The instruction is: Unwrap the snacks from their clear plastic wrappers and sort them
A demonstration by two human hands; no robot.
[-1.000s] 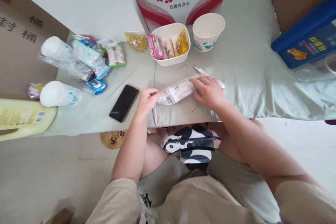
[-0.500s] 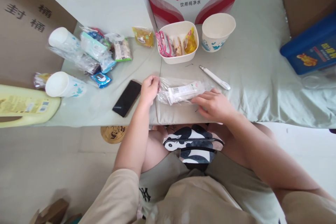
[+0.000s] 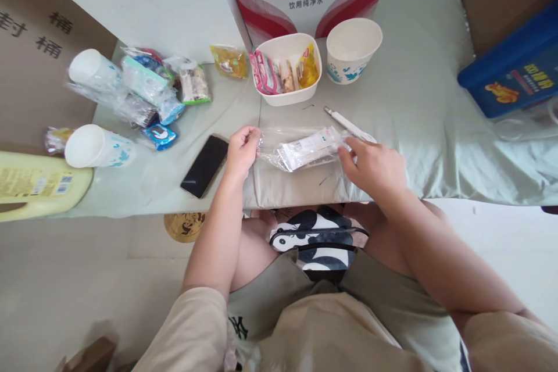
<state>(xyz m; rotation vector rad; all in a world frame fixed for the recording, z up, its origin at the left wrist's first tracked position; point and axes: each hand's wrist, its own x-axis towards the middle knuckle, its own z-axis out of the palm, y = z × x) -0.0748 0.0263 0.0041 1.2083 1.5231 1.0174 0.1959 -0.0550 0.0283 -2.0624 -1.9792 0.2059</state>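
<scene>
A clear plastic bag (image 3: 272,142) lies on the cloth in front of me, with a long white wrapped packet (image 3: 309,148) inside it. My left hand (image 3: 244,148) pinches the bag's left end between thumb and fingers. At the other end, my right hand (image 3: 372,165) has its fingers curled against the bag, beside the packet's right tip; its fingertips are partly hidden. Just behind the right fingers lies a slim white pen-like tool (image 3: 346,123) with a narrow metallic tip. A black phone (image 3: 204,165) rests left of my left hand.
Behind the bag stand a white bowl (image 3: 288,97) holding wrapped snacks and a paper cup (image 3: 354,49). Wrapped snacks (image 3: 148,81) and two paper cups (image 3: 93,145) lie at left. A yellow jug (image 3: 43,186) and a blue container (image 3: 514,64) flank the table.
My right hand has slid right and its fingers have curled at the bag's end. The packet now lies more tilted, its right end higher. The view has shifted slightly.
</scene>
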